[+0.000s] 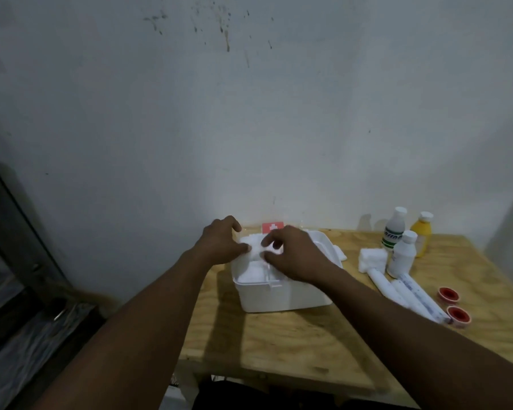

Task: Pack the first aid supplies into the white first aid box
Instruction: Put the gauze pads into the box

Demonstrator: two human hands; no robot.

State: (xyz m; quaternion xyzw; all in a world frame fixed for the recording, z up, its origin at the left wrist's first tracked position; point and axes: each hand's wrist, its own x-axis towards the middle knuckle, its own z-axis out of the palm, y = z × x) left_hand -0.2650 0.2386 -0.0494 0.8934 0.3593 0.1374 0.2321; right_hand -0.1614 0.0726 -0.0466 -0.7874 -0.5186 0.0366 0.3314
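Wall [279, 99], pale and speckled with dark marks near the top, is filling most of the view behind everything. Below it a wooden counter [279, 344] is carrying all the supplies, with a dark, blurred surface lying off its left edge. The white first aid box [282, 294] is sitting open near the counter's back left, its lid standing up against the wall and showing a red patch with a white cross [273, 226]. Both forearms are reaching in from the bottom corners and meeting over the box. The left hand [222, 242] and the right hand [293, 253] are pinching a white wad of gauze [256, 250] between thumbs and fingertips, holding it just above the box's open top; more white material is lying inside the box beneath it.

To the right of the box, two long paper-wrapped rolls [403, 294] are lying side by side on the counter, pointing toward the near right. Behind them three bottles are standing upright and close together: a white bottle with a green label [394, 229], a yellow bottle [421, 233] and a smaller white bottle [402, 254] in front. A folded white gauze pad [373, 258] is resting just left of the smaller bottle, touching the end of one roll. Two red tape spools [453, 304] are lying flat near the right edge, beside the rolls.
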